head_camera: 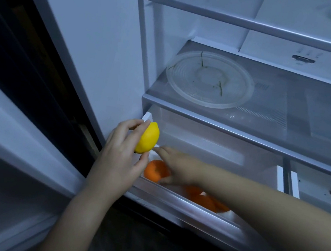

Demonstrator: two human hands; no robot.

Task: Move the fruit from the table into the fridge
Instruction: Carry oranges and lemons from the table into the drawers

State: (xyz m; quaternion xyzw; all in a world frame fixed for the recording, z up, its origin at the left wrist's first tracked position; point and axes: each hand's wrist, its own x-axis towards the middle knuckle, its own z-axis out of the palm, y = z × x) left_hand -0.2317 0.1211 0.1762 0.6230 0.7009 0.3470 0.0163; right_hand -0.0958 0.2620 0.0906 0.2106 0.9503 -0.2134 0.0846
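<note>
In the dim open fridge (100, 37), the left hand (120, 153) pinches a lemon (148, 138) beside the pulled-out crisper drawer (179, 204), while the right hand (178, 168), fingers stretched out, touches an orange (156, 173) lying inside it, under a glass shelf (244, 134).

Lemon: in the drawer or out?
Out. The left hand pinches the lemon over the left corner of the open drawer.

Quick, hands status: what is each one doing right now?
Left hand: holding the lemon.
Right hand: open, fingers straight over an orange in the drawer.
</note>
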